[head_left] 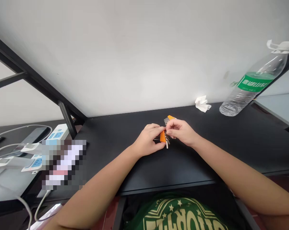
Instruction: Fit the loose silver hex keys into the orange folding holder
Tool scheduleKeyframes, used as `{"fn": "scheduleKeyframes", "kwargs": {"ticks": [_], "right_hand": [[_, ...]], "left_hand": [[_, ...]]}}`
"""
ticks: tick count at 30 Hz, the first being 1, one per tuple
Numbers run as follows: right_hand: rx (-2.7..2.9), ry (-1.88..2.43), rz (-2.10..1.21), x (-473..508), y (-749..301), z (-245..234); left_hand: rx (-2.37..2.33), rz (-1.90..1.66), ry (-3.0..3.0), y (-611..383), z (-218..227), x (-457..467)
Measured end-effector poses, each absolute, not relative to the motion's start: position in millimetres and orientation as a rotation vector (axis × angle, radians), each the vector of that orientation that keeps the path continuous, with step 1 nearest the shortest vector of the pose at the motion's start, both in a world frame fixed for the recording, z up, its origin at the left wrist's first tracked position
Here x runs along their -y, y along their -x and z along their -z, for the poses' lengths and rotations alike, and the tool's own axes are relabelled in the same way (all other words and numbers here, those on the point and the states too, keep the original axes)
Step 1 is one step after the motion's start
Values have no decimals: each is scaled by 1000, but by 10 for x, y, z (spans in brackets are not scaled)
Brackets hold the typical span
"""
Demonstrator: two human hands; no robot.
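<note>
Near the middle of the black desk, my left hand [150, 139] is closed around an orange hex key holder [162, 136]. Several bent silver hex keys [167, 142] stick out of its right side, one pointing down toward me. My right hand [180, 131] is closed in a pinch at these keys, with thumb and forefinger on one of them; the fingertips partly cover it. Just beyond the right hand lies a second orange piece [171, 117] with a row of thin silver keys [167, 120], partly hidden by the fingers.
A large plastic bottle [250, 83] with a green label and a crumpled white tissue [202, 103] are at the back right by the wall. To the left are power strips [59, 132] with white cables and a blurred-out phone [64, 164]. A black metal frame [67, 119] borders the desk's left.
</note>
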State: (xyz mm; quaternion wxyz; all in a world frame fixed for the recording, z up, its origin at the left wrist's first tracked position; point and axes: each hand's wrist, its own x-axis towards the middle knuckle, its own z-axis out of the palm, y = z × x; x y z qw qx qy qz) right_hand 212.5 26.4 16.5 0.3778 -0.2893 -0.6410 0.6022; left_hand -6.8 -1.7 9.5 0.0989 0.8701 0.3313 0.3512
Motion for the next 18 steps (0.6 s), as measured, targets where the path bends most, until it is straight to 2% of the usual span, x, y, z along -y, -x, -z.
{"fn": "scheduleKeyframes", "kwargs": {"ticks": [6, 10, 12, 16, 18], "right_hand": [[1653, 886, -1496, -345, -2073, 53], [1797, 915, -1460, -372, -2149, -15], [1948, 1013, -1313, -396, -2249, -111], [2405, 1268, -750, -440, -2424, -237], [2586, 1374, -611, -430, -2428, -241]], "left_hand": [[-919, -1044, -2673, 22, -132, 60], [-931, -988, -2681, 26, -132, 56], [-989, -915, -2669, 66, -107, 24], [-1154, -766, -2595, 163, -51, -56], [-1203, -739, -2538, 187, -37, -79]]}}
